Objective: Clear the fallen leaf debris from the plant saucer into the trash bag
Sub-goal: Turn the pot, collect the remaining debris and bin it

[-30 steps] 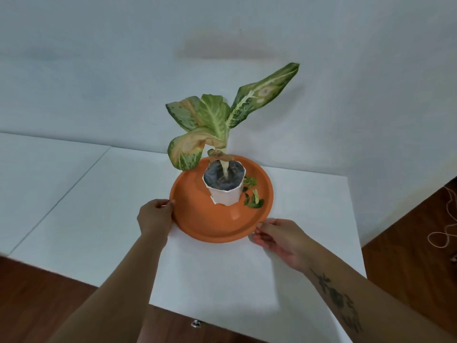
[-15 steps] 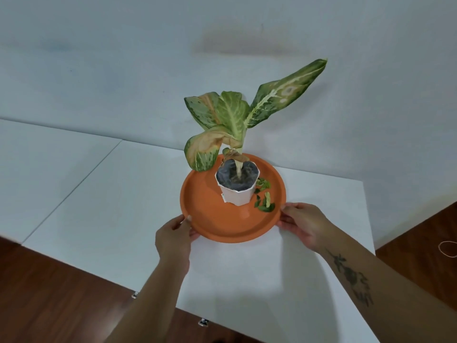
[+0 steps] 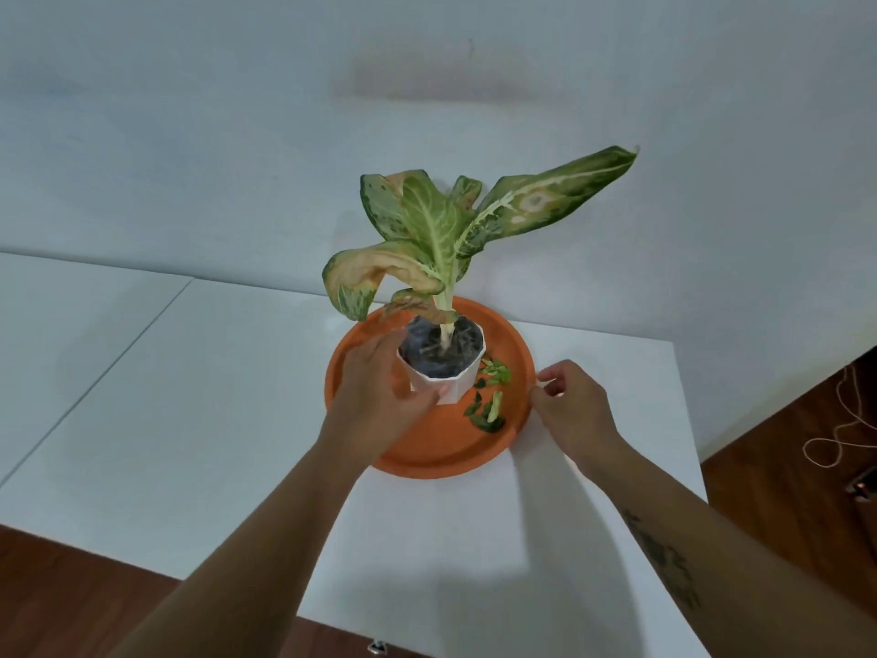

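An orange round saucer [image 3: 441, 448] lies on a white table [image 3: 199, 420]. In it stands a white faceted pot [image 3: 462, 379] holding a plant with large variegated leaves [image 3: 436, 230]. Several small green leaf scraps [image 3: 489, 401] lie in the saucer to the right of the pot. My left hand [image 3: 375, 391] reaches over the saucer, its fingers spread around the pot's left side and touching it. At the saucer's right rim rests my right hand [image 3: 569, 406], fingertips on the edge. No trash bag is in view.
The table's front edge [image 3: 237, 577] runs close below my arms, with wooden floor [image 3: 57, 605] under it. A white wall [image 3: 237, 135] stands behind the table. A thin cord [image 3: 840, 429] lies on the floor at the right.
My left hand left the saucer's near rim and came up to the pot's left side. My right hand stayed at the right rim. The view moved closer.
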Demonstrator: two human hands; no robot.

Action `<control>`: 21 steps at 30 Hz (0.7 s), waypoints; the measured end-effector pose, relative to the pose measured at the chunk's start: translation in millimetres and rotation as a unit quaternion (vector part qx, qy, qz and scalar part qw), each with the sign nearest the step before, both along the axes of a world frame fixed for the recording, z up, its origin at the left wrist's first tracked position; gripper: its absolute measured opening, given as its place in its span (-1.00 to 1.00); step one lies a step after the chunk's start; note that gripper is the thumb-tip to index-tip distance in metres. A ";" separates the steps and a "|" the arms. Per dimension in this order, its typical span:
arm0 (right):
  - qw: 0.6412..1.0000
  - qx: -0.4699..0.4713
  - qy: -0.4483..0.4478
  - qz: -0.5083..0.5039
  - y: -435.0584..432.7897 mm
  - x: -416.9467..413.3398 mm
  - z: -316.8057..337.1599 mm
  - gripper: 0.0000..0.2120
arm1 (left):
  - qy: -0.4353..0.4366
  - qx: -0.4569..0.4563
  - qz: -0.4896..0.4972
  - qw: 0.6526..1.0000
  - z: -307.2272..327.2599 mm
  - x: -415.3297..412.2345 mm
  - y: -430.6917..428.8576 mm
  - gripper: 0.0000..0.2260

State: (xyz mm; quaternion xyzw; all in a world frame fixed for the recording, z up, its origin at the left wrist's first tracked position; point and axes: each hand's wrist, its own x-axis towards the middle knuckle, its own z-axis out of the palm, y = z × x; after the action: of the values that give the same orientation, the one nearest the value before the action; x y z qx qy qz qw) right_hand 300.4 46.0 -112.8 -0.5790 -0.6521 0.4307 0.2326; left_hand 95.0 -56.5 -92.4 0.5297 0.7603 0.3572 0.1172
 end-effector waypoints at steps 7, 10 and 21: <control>0.932 0.216 -0.185 0.223 20.9 -39.1 0.8 -0.75 | -0.078 -0.018 -0.038 0.996 -8.5 -0.8 29.8 -0.21; 0.919 0.185 -0.203 0.282 25.4 -50.8 -2.8 -0.70 | -0.056 -0.023 -0.030 0.998 -12.8 -6.0 31.2 -0.16; 0.860 0.111 -0.321 0.380 2.7 -59.3 -6.0 -0.35 | -0.019 0.014 0.023 0.999 -6.6 -15.9 37.4 -0.25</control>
State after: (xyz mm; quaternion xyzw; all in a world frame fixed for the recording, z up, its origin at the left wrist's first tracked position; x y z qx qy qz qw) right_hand 241.1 48.6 -118.8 -0.3629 -0.9035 0.2005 -0.1083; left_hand 79.0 -19.1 -99.0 0.5068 0.7648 0.3805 0.1160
